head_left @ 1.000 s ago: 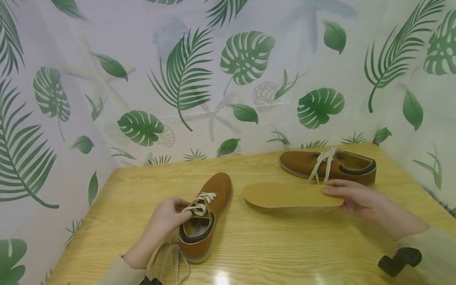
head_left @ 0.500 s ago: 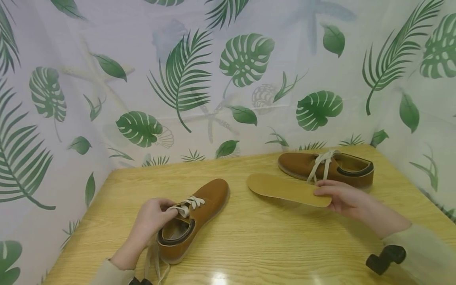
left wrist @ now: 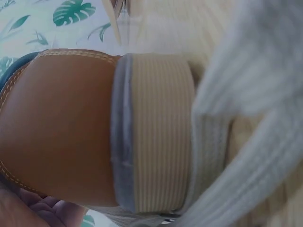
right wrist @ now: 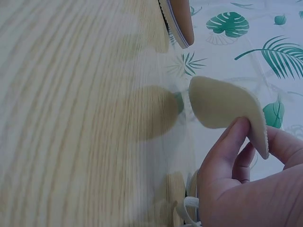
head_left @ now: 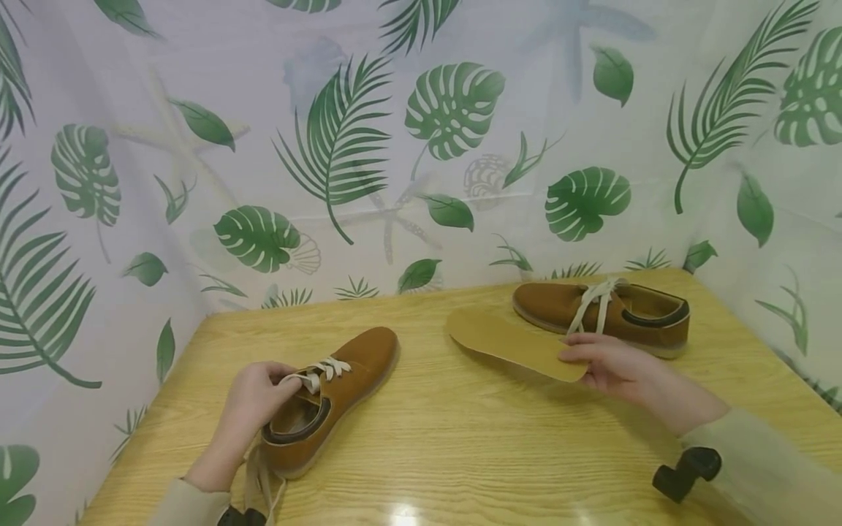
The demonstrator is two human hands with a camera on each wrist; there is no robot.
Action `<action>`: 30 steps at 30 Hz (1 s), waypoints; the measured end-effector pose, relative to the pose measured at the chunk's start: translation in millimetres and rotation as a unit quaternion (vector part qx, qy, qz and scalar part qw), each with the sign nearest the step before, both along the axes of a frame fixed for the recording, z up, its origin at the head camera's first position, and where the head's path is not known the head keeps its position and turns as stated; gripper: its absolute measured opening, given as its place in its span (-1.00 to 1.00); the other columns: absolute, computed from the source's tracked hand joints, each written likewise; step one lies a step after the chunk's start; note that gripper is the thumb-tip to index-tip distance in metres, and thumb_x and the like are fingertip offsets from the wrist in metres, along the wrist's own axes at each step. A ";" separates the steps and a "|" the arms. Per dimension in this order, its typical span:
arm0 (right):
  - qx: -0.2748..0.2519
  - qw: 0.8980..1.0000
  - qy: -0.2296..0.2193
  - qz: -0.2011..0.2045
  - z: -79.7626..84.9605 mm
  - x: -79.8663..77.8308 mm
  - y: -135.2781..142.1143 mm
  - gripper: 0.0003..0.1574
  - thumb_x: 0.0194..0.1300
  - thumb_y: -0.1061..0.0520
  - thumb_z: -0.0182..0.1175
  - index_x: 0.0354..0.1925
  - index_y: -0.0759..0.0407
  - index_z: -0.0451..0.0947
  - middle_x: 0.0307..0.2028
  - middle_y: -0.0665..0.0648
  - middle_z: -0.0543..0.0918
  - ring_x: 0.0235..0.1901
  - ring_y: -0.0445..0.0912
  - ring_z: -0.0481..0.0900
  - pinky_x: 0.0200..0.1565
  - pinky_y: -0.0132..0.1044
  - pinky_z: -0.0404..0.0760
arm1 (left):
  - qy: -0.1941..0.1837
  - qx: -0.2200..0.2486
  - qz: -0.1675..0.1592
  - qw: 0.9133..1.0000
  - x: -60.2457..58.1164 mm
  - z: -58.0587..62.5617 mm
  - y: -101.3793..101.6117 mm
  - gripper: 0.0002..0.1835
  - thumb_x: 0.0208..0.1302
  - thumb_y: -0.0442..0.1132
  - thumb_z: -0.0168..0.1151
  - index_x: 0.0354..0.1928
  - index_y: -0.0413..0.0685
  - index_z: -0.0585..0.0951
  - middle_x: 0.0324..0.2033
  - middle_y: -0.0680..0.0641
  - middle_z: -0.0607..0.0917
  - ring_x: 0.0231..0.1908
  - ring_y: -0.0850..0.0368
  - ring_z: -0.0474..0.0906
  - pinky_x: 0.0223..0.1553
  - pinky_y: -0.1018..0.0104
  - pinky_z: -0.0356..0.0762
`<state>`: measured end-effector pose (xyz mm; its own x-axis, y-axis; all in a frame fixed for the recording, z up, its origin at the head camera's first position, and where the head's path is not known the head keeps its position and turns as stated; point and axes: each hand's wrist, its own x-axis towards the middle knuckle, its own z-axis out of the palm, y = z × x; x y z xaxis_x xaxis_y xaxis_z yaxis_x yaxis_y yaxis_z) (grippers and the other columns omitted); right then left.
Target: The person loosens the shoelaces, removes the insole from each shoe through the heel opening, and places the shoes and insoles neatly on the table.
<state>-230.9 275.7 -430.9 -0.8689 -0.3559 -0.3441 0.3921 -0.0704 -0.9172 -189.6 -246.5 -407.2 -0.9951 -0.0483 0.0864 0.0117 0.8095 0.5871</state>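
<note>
My left hand [head_left: 253, 394] pinches a brown lace-up shoe [head_left: 368, 361] at the tongue and laces by its opening. The toe points to the back right. The left wrist view shows the heel [left wrist: 61, 127] and the ribbed tan sole [left wrist: 161, 132] close up, with fingers partly hidden below. My right hand [head_left: 621, 372] holds a thin yellowish insole [head_left: 506, 340] by one end, thumb on one face and fingers on the other. In the right wrist view the insole [right wrist: 227, 104] is raised above the wooden table [right wrist: 85, 118], over its own reflection.
A second brown shoe [head_left: 552, 303] with tied pale laces stands at the back right, just behind the insole. Loose pale laces [head_left: 259, 478] hang beside the left wrist. A leaf-printed cloth [head_left: 395, 146] rises behind the table [head_left: 460, 453].
My left hand has shifted left with its shoe, the toe swinging further right. The insole has moved slightly left and turned, its free end now angled to the back left.
</note>
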 end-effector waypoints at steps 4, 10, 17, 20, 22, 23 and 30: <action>0.001 1.000 0.001 0.003 -1.2 -1.6 -8.5 -0.32 0.55 0.26 0.15 0.48 0.33 0.14 -0.21 -0.11 0.60 -0.40 -0.32 0.57 -0.38 -0.49 0.61 | 0.000 -0.007 0.012 1.000 -2.4 -0.1 -9.3 -0.65 0.36 -0.23 0.25 0.00 -0.37 0.78 -0.07 -0.35 0.83 -0.04 -0.27 0.75 -0.02 -0.13 0.73; -0.016 1.000 -0.001 0.009 -1.6 -2.0 -21.9 -0.06 0.55 0.30 0.12 0.61 0.41 -0.17 -0.13 -0.05 0.57 -0.37 -0.31 0.60 -0.37 -0.49 0.61 | 0.004 -0.018 0.029 0.999 -6.2 0.9 -21.0 -0.62 0.38 -0.23 0.21 0.00 -0.42 0.76 -0.07 -0.38 0.82 -0.07 -0.28 0.75 -0.06 -0.13 0.74; -0.035 0.999 -0.001 0.013 -0.4 -2.1 -35.7 -0.52 0.51 0.34 0.12 0.28 0.20 0.24 -0.15 -0.05 0.55 -0.34 -0.29 0.62 -0.37 -0.47 0.59 | 0.012 -0.025 0.050 0.998 -13.2 -1.3 -35.2 -0.62 0.38 -0.20 0.19 -0.04 -0.40 0.78 -0.11 -0.36 0.83 -0.10 -0.26 0.75 -0.13 -0.04 0.73; -0.037 0.999 -0.002 0.008 -1.8 -3.2 -40.7 -0.64 0.49 0.36 0.13 0.14 0.14 0.31 -0.19 -0.04 0.56 -0.35 -0.29 0.62 -0.39 -0.47 0.58 | 0.014 -0.030 0.057 0.998 -16.6 -2.7 -42.6 -0.62 0.38 -0.20 0.18 -0.05 -0.39 0.79 -0.12 -0.35 0.84 -0.10 -0.27 0.75 -0.16 0.00 0.72; -0.039 0.999 -0.003 0.006 -2.8 -3.9 -43.7 -0.68 0.48 0.37 0.12 0.10 0.13 0.32 -0.21 -0.02 0.56 -0.36 -0.28 0.62 -0.38 -0.47 0.58 | 0.016 -0.032 0.061 0.997 -18.9 -3.0 -47.6 -0.62 0.38 -0.20 0.18 -0.05 -0.40 0.78 -0.12 -0.36 0.84 -0.10 -0.28 0.75 -0.17 0.01 0.72; -0.039 0.999 -0.005 0.003 -2.7 -4.2 -45.4 -0.70 0.49 0.37 0.11 0.07 0.13 0.32 -0.22 -0.02 0.57 -0.36 -0.28 0.61 -0.38 -0.47 0.59 | 0.016 -0.033 0.063 0.997 -20.2 -2.8 -50.0 -0.62 0.39 -0.21 0.18 -0.04 -0.40 0.78 -0.11 -0.37 0.83 -0.10 -0.28 0.74 -0.17 0.01 0.72; -0.045 0.999 -0.007 -0.008 -2.9 -6.0 -57.0 -0.67 0.47 0.41 0.11 0.08 0.17 0.30 -0.25 0.00 0.58 -0.38 -0.27 0.62 -0.36 -0.47 0.63 | 0.007 -0.014 0.078 0.997 -29.9 -0.8 -66.9 -0.58 0.43 -0.21 0.14 0.02 -0.49 0.73 -0.07 -0.44 0.80 -0.12 -0.28 0.71 -0.29 0.17 0.63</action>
